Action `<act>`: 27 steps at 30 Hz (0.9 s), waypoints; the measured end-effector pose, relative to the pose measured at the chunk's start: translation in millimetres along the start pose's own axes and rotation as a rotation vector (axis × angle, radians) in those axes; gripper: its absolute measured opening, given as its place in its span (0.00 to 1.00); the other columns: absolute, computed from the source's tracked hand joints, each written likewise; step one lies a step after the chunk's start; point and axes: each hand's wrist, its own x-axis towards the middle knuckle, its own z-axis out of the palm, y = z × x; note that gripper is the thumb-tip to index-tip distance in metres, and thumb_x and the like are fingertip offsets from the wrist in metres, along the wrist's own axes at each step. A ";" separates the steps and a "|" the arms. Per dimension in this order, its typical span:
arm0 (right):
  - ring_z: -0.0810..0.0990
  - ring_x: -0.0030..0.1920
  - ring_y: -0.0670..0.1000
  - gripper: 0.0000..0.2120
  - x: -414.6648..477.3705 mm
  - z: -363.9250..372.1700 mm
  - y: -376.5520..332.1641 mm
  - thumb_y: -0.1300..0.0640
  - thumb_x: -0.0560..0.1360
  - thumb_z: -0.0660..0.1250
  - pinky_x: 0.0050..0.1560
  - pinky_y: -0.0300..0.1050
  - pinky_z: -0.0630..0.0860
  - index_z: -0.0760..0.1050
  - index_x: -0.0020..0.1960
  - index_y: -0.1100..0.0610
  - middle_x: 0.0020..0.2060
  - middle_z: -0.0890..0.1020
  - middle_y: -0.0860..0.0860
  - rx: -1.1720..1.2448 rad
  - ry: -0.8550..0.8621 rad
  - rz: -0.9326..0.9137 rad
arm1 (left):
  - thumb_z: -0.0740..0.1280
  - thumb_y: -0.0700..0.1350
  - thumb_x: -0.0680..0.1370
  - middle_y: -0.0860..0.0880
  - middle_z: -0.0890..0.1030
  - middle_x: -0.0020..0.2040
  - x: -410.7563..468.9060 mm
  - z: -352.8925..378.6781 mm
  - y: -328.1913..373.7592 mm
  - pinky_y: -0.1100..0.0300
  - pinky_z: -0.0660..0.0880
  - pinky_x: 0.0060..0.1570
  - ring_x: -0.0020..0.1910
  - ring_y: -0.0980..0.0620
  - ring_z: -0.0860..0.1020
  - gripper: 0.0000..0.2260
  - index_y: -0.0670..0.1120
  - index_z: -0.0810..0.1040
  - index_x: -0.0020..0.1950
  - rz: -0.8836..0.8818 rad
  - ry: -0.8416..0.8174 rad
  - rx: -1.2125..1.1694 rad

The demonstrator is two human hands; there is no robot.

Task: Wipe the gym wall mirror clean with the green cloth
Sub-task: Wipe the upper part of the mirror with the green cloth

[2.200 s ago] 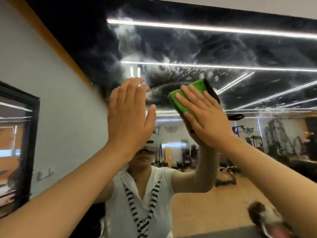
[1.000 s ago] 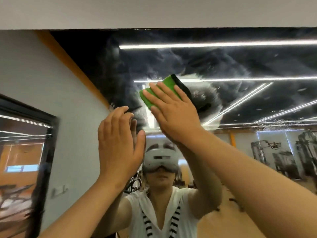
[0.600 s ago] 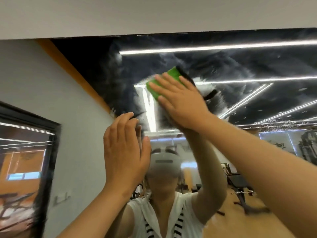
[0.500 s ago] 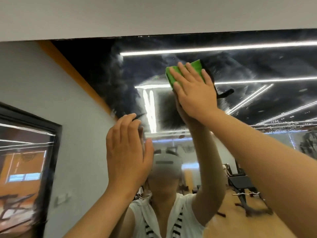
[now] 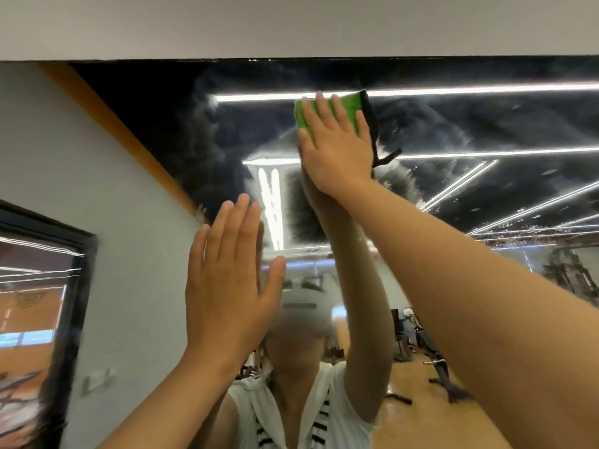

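Note:
The wall mirror (image 5: 453,131) fills most of the view, its upper glass streaked with whitish haze and droplets. My right hand (image 5: 337,147) presses the folded green cloth (image 5: 348,103) flat against the glass close under the mirror's top edge; fingers cover most of the cloth and a dark strap hangs from its right side. My left hand (image 5: 227,286) lies flat on the mirror lower down and to the left, fingers together, holding nothing. The reflection of a person in a white top stands behind both arms.
The white wall strip (image 5: 291,24) runs above the mirror's top edge. The mirror reflects ceiling light strips, gym machines (image 5: 431,351) on a wooden floor at lower right, and a dark-framed window (image 5: 42,286) on a grey wall at left.
My right hand has slid the cloth up and to the right, from the middle of the hazy patch to just under the top edge. My left hand stayed flat at about the same spot.

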 end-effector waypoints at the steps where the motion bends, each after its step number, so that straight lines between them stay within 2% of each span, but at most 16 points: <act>1: 0.44 0.81 0.49 0.24 -3.4 3.6 -9.6 0.48 0.86 0.44 0.78 0.52 0.40 0.47 0.82 0.47 0.81 0.48 0.47 -0.003 0.005 -0.039 | 0.51 0.58 0.82 0.47 0.59 0.81 -0.2 0.5 -0.6 0.57 0.43 0.78 0.81 0.49 0.54 0.29 0.45 0.58 0.81 0.002 -0.009 0.007; 5: 0.48 0.80 0.45 0.26 -0.9 -2.9 9.8 0.45 0.84 0.42 0.78 0.48 0.43 0.50 0.81 0.44 0.80 0.53 0.43 -0.023 -0.024 -0.278 | 0.50 0.58 0.82 0.48 0.60 0.81 0.9 1.2 -1.4 0.56 0.43 0.78 0.81 0.49 0.54 0.29 0.45 0.59 0.80 -0.015 -0.019 0.005; 8: 0.48 0.80 0.44 0.24 19.1 -8.1 34.0 0.47 0.85 0.44 0.78 0.47 0.44 0.51 0.81 0.44 0.80 0.53 0.43 0.002 -0.014 -0.175 | 0.49 0.59 0.82 0.47 0.62 0.80 0.2 2.0 -1.7 0.58 0.42 0.78 0.80 0.48 0.56 0.28 0.46 0.60 0.79 -0.023 -0.018 0.010; 11: 0.46 0.80 0.46 0.24 30.5 -1.9 7.6 0.49 0.86 0.45 0.78 0.49 0.42 0.49 0.81 0.45 0.81 0.51 0.44 0.006 0.005 -0.060 | 0.48 0.59 0.82 0.47 0.63 0.79 0.4 2.2 -1.5 0.56 0.44 0.78 0.80 0.48 0.57 0.28 0.46 0.60 0.79 -0.025 -0.021 0.019; 14: 0.45 0.80 0.46 0.23 31.7 1.3 -11.2 0.49 0.86 0.45 0.78 0.49 0.42 0.49 0.81 0.44 0.81 0.50 0.44 0.006 -0.023 -0.192 | 0.49 0.59 0.82 0.47 0.64 0.79 0.4 1.3 -1.0 0.55 0.45 0.77 0.79 0.48 0.57 0.28 0.46 0.60 0.78 -0.021 -0.012 0.017; 17: 0.49 0.80 0.44 0.23 36.8 -8.8 12.3 0.50 0.86 0.47 0.77 0.45 0.45 0.53 0.81 0.44 0.80 0.54 0.42 0.014 -0.055 -0.319 | 0.48 0.60 0.82 0.47 0.64 0.79 0.8 1.3 -1.2 0.54 0.45 0.77 0.79 0.48 0.57 0.28 0.47 0.60 0.78 -0.024 -0.012 0.011; 20: 0.50 0.79 0.43 0.22 52.9 -11.5 29.6 0.50 0.86 0.48 0.78 0.46 0.45 0.55 0.80 0.45 0.80 0.56 0.42 0.043 -0.012 -0.177 | 0.42 0.62 0.84 0.47 0.64 0.79 1.1 2.0 -1.2 0.54 0.45 0.77 0.79 0.48 0.57 0.28 0.47 0.60 0.78 -0.026 -0.028 0.009; 23: 0.49 0.80 0.46 0.23 70.2 -4.2 1.5 0.50 0.86 0.46 0.78 0.48 0.45 0.53 0.81 0.46 0.80 0.54 0.44 0.039 0.044 0.014 | 0.40 0.63 0.83 0.47 0.65 0.78 1.6 2.6 -1.8 0.54 0.46 0.77 0.79 0.48 0.58 0.30 0.47 0.60 0.77 -0.020 -0.036 0.003; 25: 0.47 0.80 0.47 0.23 74.5 0.2 -28.5 0.50 0.86 0.45 0.78 0.49 0.44 0.51 0.81 0.46 0.81 0.52 0.45 0.034 0.024 -0.032 | 0.40 0.62 0.84 0.47 0.65 0.78 1.7 3.2 -2.3 0.53 0.47 0.77 0.79 0.48 0.58 0.29 0.46 0.61 0.76 -0.015 -0.025 0.007; 27: 0.47 0.80 0.46 0.23 73.6 2.2 -40.2 0.49 0.86 0.45 0.77 0.47 0.44 0.52 0.81 0.46 0.81 0.52 0.44 0.037 -0.014 -0.180 | 0.43 0.61 0.84 0.47 0.65 0.78 1.4 4.0 -3.1 0.52 0.49 0.76 0.79 0.48 0.58 0.28 0.46 0.62 0.76 -0.014 -0.010 0.006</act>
